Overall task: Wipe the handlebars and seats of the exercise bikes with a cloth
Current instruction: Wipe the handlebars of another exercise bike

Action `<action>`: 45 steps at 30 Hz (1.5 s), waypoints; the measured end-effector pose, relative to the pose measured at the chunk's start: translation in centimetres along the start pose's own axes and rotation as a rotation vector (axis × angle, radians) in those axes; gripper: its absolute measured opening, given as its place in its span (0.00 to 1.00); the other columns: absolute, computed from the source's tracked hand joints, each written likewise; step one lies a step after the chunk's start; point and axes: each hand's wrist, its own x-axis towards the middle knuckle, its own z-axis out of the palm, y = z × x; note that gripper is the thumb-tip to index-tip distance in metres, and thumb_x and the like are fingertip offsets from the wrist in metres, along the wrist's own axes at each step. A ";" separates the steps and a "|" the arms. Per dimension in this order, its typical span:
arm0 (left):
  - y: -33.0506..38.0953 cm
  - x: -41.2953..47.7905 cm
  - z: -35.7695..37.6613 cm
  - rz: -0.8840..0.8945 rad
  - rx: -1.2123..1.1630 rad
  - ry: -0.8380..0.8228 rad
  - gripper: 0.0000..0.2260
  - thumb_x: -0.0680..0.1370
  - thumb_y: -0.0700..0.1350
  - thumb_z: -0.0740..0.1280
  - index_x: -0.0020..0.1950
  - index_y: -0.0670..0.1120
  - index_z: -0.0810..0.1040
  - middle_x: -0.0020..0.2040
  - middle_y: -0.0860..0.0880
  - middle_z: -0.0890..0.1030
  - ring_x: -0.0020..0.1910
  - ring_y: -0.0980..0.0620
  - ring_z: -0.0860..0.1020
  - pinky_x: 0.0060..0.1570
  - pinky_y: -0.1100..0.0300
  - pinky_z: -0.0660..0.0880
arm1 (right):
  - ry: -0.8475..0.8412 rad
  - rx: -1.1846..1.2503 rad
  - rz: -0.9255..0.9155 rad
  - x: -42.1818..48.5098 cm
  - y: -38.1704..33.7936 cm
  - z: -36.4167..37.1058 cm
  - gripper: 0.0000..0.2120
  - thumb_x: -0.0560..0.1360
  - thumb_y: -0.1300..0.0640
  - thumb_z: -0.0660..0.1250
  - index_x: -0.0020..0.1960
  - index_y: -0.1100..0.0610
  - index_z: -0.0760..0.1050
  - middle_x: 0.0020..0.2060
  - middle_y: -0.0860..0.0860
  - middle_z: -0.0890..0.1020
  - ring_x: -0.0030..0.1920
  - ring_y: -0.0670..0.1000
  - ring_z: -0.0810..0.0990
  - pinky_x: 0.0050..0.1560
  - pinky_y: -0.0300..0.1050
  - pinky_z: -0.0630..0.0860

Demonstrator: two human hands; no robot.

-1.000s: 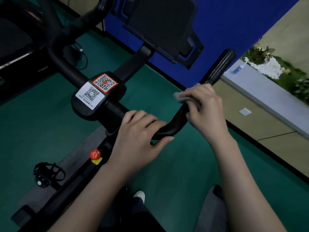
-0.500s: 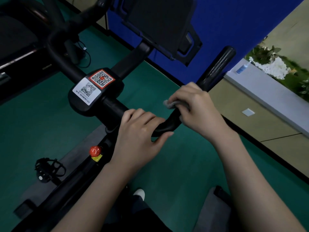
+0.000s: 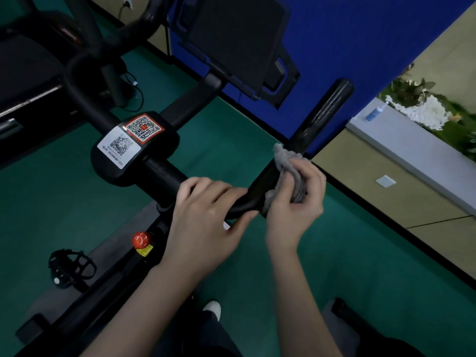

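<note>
The left hand curls around the black handlebar at its bend. Just beside it, the right hand bunches a grey cloth against the same bar's upturned grip. Further out sit two QR stickers, a red knob, a pedal and green floor.

Pretty dim indoor shot, colours muddy, blacks crushed on the left side. The handlebar catches soft glare streaks near its tip. The wide-angle lens bends straight lines toward the edges. Far right, the plants are smeared, and the white label print's too soft to read.
</note>
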 end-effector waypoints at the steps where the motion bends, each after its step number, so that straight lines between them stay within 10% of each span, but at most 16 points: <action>1: 0.0 -0.1 0.1 -0.003 0.002 0.004 0.12 0.74 0.54 0.69 0.51 0.47 0.82 0.44 0.53 0.81 0.43 0.49 0.77 0.56 0.55 0.65 | 0.063 0.044 0.059 0.1 -0.1 0.5 0.10 0.73 0.74 0.62 0.49 0.65 0.77 0.48 0.62 0.78 0.53 0.58 0.78 0.59 0.56 0.74; 18: 0.1 0.0 0.3 -0.021 0.015 -0.003 0.13 0.74 0.55 0.69 0.52 0.49 0.82 0.45 0.55 0.80 0.45 0.52 0.77 0.57 0.57 0.65 | 0.275 0.352 0.598 -2.0 0.6 1.2 0.09 0.78 0.69 0.62 0.49 0.56 0.75 0.43 0.48 0.79 0.44 0.40 0.79 0.46 0.33 0.75; 26: 0.6 0.1 0.5 -0.041 0.012 0.017 0.12 0.74 0.55 0.69 0.51 0.49 0.82 0.44 0.56 0.80 0.44 0.52 0.76 0.57 0.56 0.64 | 0.293 0.585 0.810 1.7 1.2 1.7 0.09 0.78 0.69 0.61 0.50 0.58 0.76 0.47 0.53 0.81 0.48 0.50 0.80 0.55 0.49 0.79; 37: 2.0 1.5 0.4 -0.073 0.035 -0.006 0.13 0.73 0.54 0.69 0.52 0.47 0.82 0.44 0.53 0.81 0.44 0.48 0.78 0.56 0.54 0.66 | 0.040 0.837 1.244 1.7 1.4 1.3 0.15 0.81 0.61 0.59 0.66 0.65 0.72 0.54 0.61 0.80 0.50 0.56 0.80 0.60 0.55 0.76; 41: 1.8 2.0 0.5 -0.056 0.032 -0.028 0.13 0.73 0.53 0.69 0.52 0.47 0.82 0.45 0.53 0.81 0.44 0.49 0.78 0.56 0.55 0.66 | -0.111 0.767 1.376 1.3 1.3 0.3 0.14 0.81 0.54 0.59 0.63 0.59 0.73 0.38 0.49 0.82 0.31 0.43 0.81 0.31 0.37 0.79; 45: 1.3 2.4 0.5 -0.023 0.017 -0.069 0.13 0.74 0.53 0.68 0.54 0.47 0.81 0.45 0.53 0.81 0.45 0.50 0.78 0.57 0.57 0.67 | -0.136 0.705 1.311 0.7 1.4 0.3 0.12 0.81 0.57 0.58 0.61 0.57 0.74 0.50 0.54 0.80 0.44 0.50 0.82 0.47 0.44 0.81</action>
